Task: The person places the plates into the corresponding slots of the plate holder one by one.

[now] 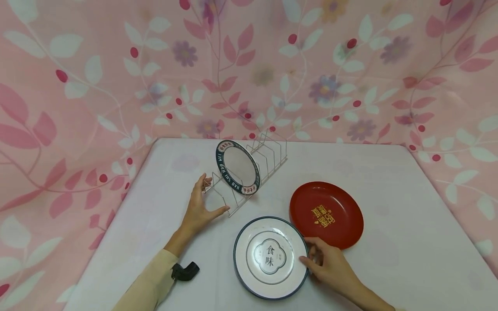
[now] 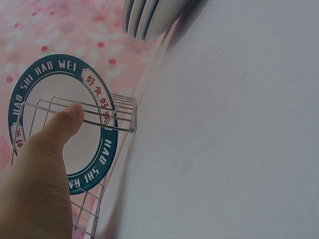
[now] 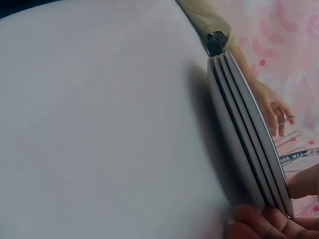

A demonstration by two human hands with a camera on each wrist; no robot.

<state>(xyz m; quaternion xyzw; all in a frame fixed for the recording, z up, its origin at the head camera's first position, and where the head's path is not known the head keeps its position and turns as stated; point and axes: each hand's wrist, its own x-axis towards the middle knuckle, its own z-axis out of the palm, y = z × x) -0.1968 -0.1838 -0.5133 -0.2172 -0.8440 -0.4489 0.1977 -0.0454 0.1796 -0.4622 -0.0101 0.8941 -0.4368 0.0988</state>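
Observation:
My left hand (image 1: 197, 211) grips the near end of a wire plate rack (image 1: 267, 170), fingers at one corner and thumb at the other. In the left wrist view its thumb (image 2: 57, 132) lies against the wire. One white plate with a dark green lettered rim (image 1: 252, 190) stands tilted in the rack. My right hand (image 1: 330, 265) pinches the right edge of a stack of white, blue-rimmed plates (image 1: 249, 263), thumb on top and fingers underneath. The right wrist view shows several plates in this stack (image 3: 244, 124).
A red plate (image 1: 346, 211) with gold characters lies right of the stack, its lower edge beside my right hand. A dark strap piece (image 1: 186, 272) sits at my left wrist. The white-covered table (image 1: 408, 194) meets a pink floral cloth (image 1: 272, 65) behind.

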